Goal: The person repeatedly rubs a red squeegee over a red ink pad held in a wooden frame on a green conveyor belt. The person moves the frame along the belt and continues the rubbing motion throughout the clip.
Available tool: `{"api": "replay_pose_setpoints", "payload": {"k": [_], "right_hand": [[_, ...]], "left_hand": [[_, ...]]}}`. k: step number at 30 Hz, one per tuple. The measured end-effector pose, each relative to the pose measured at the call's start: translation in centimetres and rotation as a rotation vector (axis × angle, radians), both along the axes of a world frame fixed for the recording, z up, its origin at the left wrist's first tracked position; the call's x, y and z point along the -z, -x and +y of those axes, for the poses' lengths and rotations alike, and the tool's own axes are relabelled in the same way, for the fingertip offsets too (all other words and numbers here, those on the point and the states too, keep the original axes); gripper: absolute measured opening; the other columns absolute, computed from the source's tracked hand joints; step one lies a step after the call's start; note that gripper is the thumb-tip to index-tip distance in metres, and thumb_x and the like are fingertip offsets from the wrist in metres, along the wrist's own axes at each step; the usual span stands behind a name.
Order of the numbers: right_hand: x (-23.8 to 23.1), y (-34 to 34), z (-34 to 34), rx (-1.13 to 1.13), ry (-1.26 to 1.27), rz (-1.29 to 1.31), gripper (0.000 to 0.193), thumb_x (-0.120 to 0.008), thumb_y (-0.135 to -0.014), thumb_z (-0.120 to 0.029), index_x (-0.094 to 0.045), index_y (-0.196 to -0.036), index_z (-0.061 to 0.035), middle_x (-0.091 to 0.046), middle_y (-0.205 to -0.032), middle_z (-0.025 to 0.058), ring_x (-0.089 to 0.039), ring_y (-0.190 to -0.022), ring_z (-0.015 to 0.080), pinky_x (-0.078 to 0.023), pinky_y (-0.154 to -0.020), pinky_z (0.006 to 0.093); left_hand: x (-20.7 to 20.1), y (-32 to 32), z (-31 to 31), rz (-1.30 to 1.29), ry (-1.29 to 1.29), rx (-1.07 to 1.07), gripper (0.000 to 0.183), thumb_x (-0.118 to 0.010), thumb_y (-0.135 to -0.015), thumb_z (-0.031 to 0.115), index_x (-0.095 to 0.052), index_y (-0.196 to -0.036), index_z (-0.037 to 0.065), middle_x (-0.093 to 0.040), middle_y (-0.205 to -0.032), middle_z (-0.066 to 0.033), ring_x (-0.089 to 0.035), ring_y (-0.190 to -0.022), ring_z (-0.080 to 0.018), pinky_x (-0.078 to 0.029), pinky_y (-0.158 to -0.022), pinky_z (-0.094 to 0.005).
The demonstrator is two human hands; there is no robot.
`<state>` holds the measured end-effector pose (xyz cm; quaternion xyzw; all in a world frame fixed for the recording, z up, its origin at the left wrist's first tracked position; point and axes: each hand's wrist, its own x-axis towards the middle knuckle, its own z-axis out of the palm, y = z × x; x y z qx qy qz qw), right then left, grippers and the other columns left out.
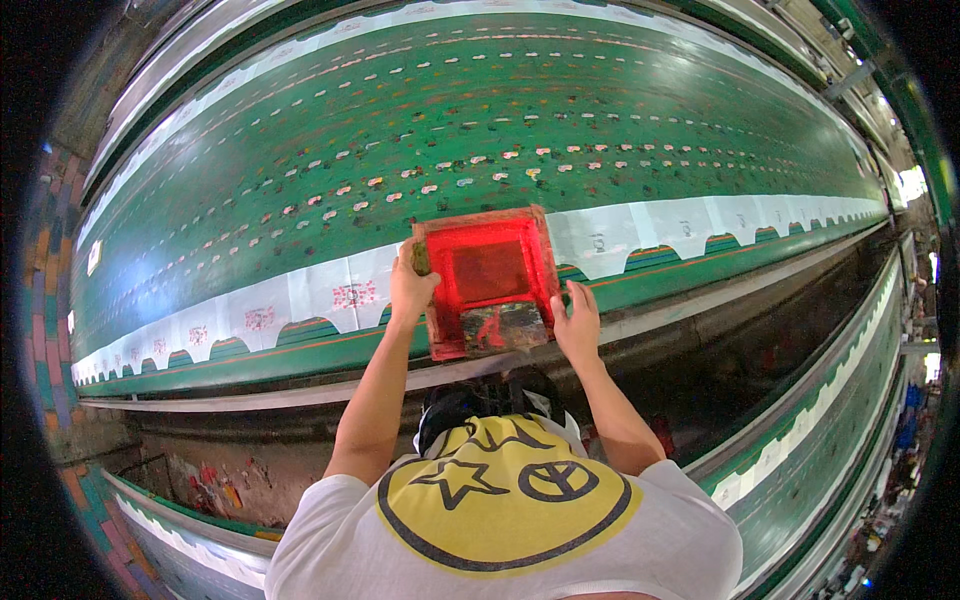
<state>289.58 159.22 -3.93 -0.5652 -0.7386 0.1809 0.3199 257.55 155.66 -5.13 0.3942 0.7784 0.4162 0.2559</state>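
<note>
A screen printing frame (pixel 480 222) with wooden edges, smeared bright red inside, is held in front of me over the near edge of a long green table. Dark red mesh (pixel 490 274) fills its middle, and a dark patch with red ink marks lies at its near end. My left hand (pixel 411 286) is closed round the frame's left side. At the right side, my right hand (pixel 577 318) has its fingers bent against the edge. White fabric pieces (pixel 352 291) lie in a row along the table, those left of the frame bearing red prints. What lies under the frame is hidden.
The green table (pixel 330 165) stretches far to both sides, dotted with rows of small coloured marks. Fabric pieces (pixel 690 228) with dark grey prints lie to the right. A pale rail (pixel 250 400) runs along the near edge. Another green table (pixel 800 480) stands behind at right.
</note>
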Motion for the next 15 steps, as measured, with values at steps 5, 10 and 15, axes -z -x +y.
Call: {"api": "replay_pose_setpoints", "payload": {"k": [5,10,15], "right_hand": [[0.7,-0.7,1.7,-0.039,0.393,0.103,0.056,-0.071,-0.096,-0.043,-0.067,-0.120,0.0082,-0.068,-0.111,0.0261,-0.066,-0.106,0.0428,-0.052,-0.094,0.0490],[-0.1,-3.5,3.4,-0.017,0.374,0.180,0.061,-0.074,-0.093,-0.046,-0.067,-0.120,0.0087,-0.068,-0.111,0.0229,-0.066,-0.105,0.0397,-0.053,-0.092,0.0474],[-0.4,-10.2,8.3,-0.033,0.306,0.211,0.054,-0.077,-0.091,-0.039,-0.068,-0.119,0.0062,-0.069,-0.108,0.0194,-0.068,-0.100,0.0341,-0.054,-0.088,0.0430]], "left_hand": [[-1.4,-0.6,0.0,-0.111,-0.039,-0.054,0.073,-0.074,-0.069,0.003,-0.056,-0.140,0.012,-0.071,-0.114,-0.0144,-0.069,-0.102,-0.0304,-0.055,-0.090,-0.0410],[-3.7,-4.0,2.0,-0.102,-0.125,-0.094,0.072,-0.072,-0.071,-0.001,-0.056,-0.139,0.014,-0.071,-0.097,-0.0079,-0.068,-0.085,-0.0207,-0.055,-0.079,-0.0362],[-4.2,-10.6,6.8,-0.186,-0.201,-0.068,0.072,-0.071,-0.072,-0.002,-0.056,-0.140,0.014,-0.071,-0.099,-0.0087,-0.067,-0.087,-0.0192,-0.055,-0.080,-0.0360]]}}
